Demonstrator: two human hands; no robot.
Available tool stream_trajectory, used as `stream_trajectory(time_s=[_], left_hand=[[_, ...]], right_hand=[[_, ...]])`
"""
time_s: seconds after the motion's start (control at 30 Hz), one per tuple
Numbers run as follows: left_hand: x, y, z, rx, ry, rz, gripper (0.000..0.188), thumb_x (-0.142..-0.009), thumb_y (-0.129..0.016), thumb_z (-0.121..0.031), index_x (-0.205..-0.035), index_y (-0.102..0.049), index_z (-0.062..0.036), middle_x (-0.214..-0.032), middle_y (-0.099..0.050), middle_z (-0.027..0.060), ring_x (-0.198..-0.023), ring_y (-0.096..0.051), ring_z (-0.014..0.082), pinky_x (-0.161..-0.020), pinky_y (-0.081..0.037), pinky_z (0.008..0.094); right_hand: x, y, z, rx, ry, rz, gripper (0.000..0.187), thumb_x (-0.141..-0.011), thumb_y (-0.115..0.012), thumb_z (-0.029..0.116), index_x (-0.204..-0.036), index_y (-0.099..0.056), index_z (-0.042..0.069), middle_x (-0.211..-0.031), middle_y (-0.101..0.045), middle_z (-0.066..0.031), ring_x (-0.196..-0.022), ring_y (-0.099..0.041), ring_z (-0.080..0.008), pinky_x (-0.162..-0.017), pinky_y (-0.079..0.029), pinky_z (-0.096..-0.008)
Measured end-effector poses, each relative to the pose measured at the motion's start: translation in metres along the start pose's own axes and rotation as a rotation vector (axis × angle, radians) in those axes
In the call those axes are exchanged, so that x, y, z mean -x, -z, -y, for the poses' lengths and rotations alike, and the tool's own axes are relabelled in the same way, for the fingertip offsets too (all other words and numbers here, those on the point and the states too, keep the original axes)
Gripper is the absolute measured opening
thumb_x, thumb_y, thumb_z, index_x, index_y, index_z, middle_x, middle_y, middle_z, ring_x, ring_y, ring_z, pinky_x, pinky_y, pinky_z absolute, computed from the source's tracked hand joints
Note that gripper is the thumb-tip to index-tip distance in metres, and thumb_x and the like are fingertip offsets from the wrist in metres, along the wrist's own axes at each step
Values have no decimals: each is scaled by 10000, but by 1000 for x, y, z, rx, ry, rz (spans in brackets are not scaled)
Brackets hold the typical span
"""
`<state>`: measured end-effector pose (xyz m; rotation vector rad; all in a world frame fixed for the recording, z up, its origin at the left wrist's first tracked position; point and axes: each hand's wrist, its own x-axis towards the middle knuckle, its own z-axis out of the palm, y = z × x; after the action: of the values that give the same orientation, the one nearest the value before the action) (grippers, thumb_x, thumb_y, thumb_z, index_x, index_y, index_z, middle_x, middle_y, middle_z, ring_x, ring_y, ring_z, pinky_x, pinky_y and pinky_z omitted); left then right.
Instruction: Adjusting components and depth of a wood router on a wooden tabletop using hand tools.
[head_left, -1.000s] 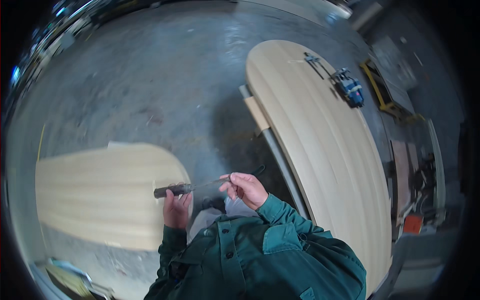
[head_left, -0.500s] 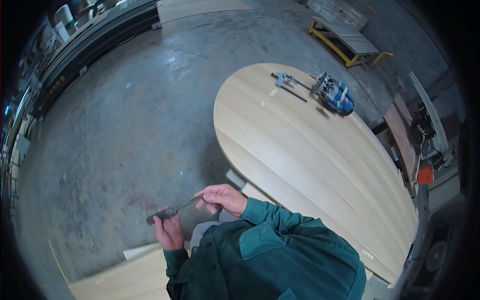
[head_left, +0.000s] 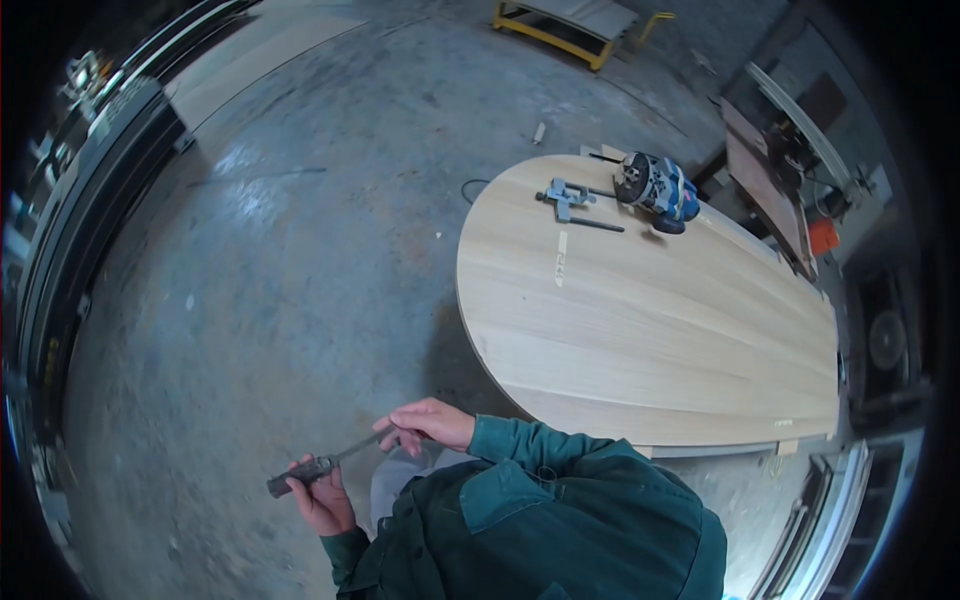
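My left hand [head_left: 325, 502] is closed round the thick dark handle of a hand tool [head_left: 318, 468] with a slim metal shaft; whether it is a screwdriver or a chisel I cannot tell. The shaft slants up to the right, and my right hand [head_left: 432, 422] has its thumb and fingers pinched at the far end. Both hands are held in front of my body, over the floor. Beyond my right forearm lies a large rounded pale wood panel [head_left: 640, 330]. At its far side rest a blue router [head_left: 660, 192] and a metal edge guide with rods [head_left: 572, 200].
Strips of tape [head_left: 561, 260] stick to the panel. A long dark machine [head_left: 95, 215] runs along the left. A yellow-framed trolley [head_left: 553, 40] stands at the back, and an orange container [head_left: 823, 236] is at the right. Concrete floor [head_left: 290, 300] stretches between machine and panel.
The view has swung to the right, so the trolley and the container sit farther left in it. Both hands keep hold of the tool at much the same place before me.
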<state>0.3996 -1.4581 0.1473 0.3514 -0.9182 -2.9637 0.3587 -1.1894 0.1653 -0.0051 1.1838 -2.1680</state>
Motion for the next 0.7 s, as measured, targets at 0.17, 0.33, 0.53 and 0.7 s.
stream_trajectory(time_s=[0.17, 0.33, 0.53, 0.7], left_hand=[[-149, -35, -52, -113, 75, 214, 358, -1025, -492, -374, -1273, -488, -117, -1201, -577, 90, -1115, -572, 238, -995, -481, 450], [-294, -81, -43, -206, 45, 283, 318, -1026, -507, -352, -1235, -483, -113, -1048, -561, 43, -968, -530, 184, -893, -448, 391], [-419, -131, -3, -453, 34, 246, 293, -1018, -542, -315, -1209, -483, -101, -897, -515, 5, -819, -479, 133, -739, -397, 320], [-506, -193, 43, -601, 92, 165, 199, -979, -605, -203, -1098, -521, -66, -786, -476, 5, -708, -471, 99, -641, -403, 274]], right_hand=[[-59, 18, 42, -6, 152, -247, 415, -1044, -456, 312, -1289, -574, -1, -981, -713, -83, -637, -593, -70, -592, -481, -219], [-101, 65, 90, -137, 242, -589, 376, -1036, -476, 304, -1237, -595, 9, -943, -711, -69, -590, -585, -73, -541, -463, -215], [-175, 145, 150, -195, 309, -695, 348, -1026, -505, 273, -1226, -601, 5, -914, -703, -69, -606, -578, -85, -572, -485, -228], [-209, 214, 244, -103, 445, -760, 325, -1009, -523, 295, -1176, -632, 39, -897, -685, -46, -595, -570, -64, -531, -471, -220]])
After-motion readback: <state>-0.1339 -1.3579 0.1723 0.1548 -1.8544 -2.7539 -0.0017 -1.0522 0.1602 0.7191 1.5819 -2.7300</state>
